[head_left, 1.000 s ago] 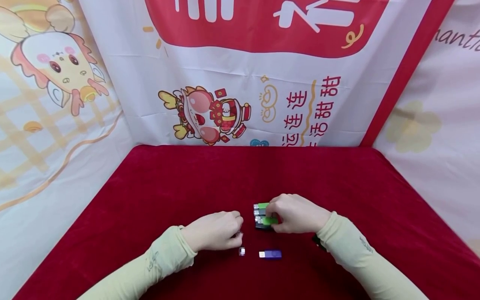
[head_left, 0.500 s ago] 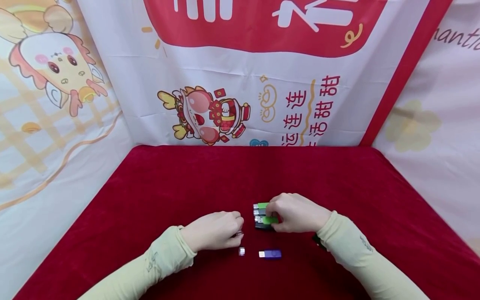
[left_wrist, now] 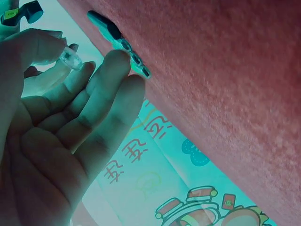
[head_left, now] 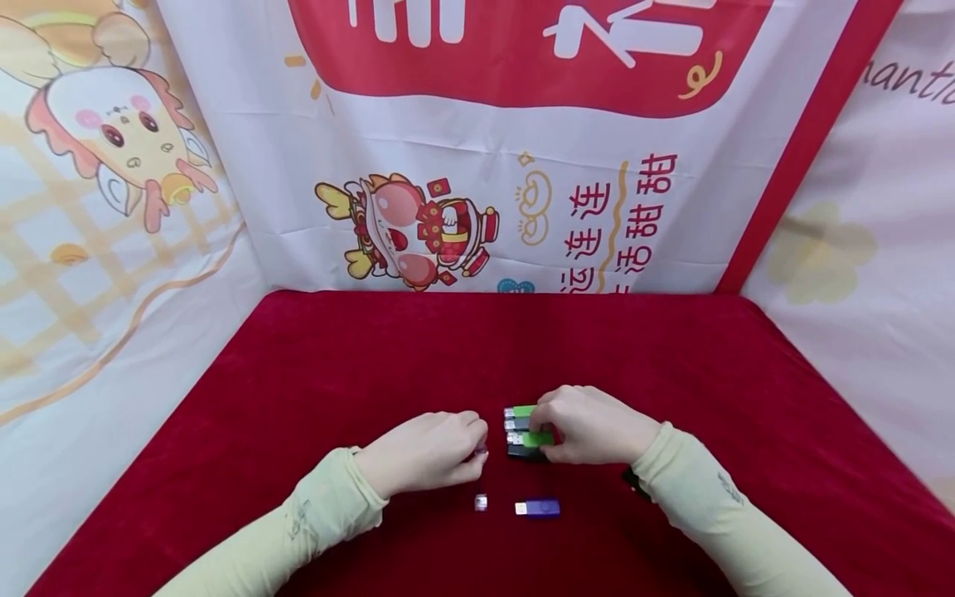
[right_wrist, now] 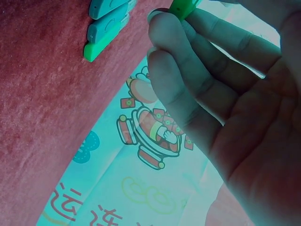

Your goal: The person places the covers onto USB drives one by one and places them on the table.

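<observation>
My left hand (head_left: 433,452) pinches a small clear cap (left_wrist: 70,59) between thumb and fingertips, seen best in the left wrist view. To its right, my right hand (head_left: 593,427) grips a green USB stick (head_left: 537,439), with the metal plug pointing left toward my left hand. Under and behind that stick lies a row of USB sticks: a green one (head_left: 525,410), a grey one (head_left: 518,424) and a dark one (head_left: 525,453). My right fingers partly cover them. Cap and held stick are apart.
Nearer to me lie a purple USB stick (head_left: 539,507) with bare plug and another clear cap (head_left: 481,502). A black object (head_left: 632,478) is partly hidden by my right sleeve. Red cloth covers the table (head_left: 373,356); printed curtains (head_left: 448,124) stand behind and at both sides.
My left hand has shifted slightly away from me and to the right with the clear cap. The right hand and the green USB stick stay in place.
</observation>
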`<state>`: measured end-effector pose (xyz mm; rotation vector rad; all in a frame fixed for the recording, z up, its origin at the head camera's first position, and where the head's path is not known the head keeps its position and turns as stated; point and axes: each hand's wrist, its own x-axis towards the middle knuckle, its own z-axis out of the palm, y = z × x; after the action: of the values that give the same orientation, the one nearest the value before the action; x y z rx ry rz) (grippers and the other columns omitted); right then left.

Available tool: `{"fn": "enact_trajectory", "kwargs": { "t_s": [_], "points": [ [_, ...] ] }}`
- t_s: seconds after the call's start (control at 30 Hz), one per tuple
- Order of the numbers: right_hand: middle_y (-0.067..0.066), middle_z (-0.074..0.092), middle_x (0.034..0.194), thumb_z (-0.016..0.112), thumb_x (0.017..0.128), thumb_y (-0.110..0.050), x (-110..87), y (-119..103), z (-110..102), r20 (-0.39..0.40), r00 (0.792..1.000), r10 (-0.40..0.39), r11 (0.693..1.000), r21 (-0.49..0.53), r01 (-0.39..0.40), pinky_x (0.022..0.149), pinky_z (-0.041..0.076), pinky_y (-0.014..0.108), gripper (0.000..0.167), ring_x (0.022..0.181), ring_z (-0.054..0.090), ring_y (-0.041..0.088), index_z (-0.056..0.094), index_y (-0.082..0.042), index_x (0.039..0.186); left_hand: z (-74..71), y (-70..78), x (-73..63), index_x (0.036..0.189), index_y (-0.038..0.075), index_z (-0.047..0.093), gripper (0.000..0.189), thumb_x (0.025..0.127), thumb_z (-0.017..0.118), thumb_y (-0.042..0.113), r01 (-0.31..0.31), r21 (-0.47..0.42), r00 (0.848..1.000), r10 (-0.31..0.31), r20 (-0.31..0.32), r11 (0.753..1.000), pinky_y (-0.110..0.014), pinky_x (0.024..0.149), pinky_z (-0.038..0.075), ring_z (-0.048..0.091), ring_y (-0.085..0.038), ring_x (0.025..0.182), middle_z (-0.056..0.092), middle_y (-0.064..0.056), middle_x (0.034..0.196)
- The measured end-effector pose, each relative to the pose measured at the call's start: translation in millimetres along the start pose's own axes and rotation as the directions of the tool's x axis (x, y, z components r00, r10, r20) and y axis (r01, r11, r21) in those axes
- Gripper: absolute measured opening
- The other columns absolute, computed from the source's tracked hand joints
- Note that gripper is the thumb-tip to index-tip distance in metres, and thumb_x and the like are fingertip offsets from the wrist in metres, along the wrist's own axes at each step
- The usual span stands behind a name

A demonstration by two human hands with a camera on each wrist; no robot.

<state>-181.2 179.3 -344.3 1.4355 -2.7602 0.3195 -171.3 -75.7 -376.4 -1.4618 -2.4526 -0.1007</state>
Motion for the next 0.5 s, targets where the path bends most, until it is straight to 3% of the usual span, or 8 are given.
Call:
{"fn": "enact_trajectory", "kwargs": {
  "t_s": [0.23, 0.5],
  "points": [
    [-0.005, 0.066, 0.084, 0.083, 0.077, -0.019, -0.4, 0.4, -0.9, -0.011, 1.000, 0.015, 1.000, 0.015, -0.015, 0.061, 0.049, 0.020, 0.016, 0.066, 0.052, 0.005, 0.075, -0.014, 0.090, -7.6, -2.1, 0.4, 0.084, 0.017, 0.054, 0.013, 0.090, 0.064, 0.023, 0.093, -0.033, 0.996, -0.093, -0.012, 0.995, -0.016, 0.050, 0.041, 0.043, -0.002, 0.056, 0.048, 0.009, 0.073],
    [-0.006, 0.065, 0.084, 0.083, 0.078, -0.018, 0.1, -1.5, -2.0, -0.024, 1.000, 0.008, 1.000, 0.026, -0.007, 0.061, 0.048, 0.019, 0.016, 0.066, 0.051, 0.004, 0.075, -0.014, 0.092, -5.8, -0.6, 1.8, 0.085, 0.015, 0.055, 0.012, 0.091, 0.061, 0.023, 0.067, -0.020, 0.997, -0.068, -0.048, 0.998, -0.016, 0.049, 0.040, 0.043, -0.002, 0.055, 0.049, 0.008, 0.072]
  ]
}}
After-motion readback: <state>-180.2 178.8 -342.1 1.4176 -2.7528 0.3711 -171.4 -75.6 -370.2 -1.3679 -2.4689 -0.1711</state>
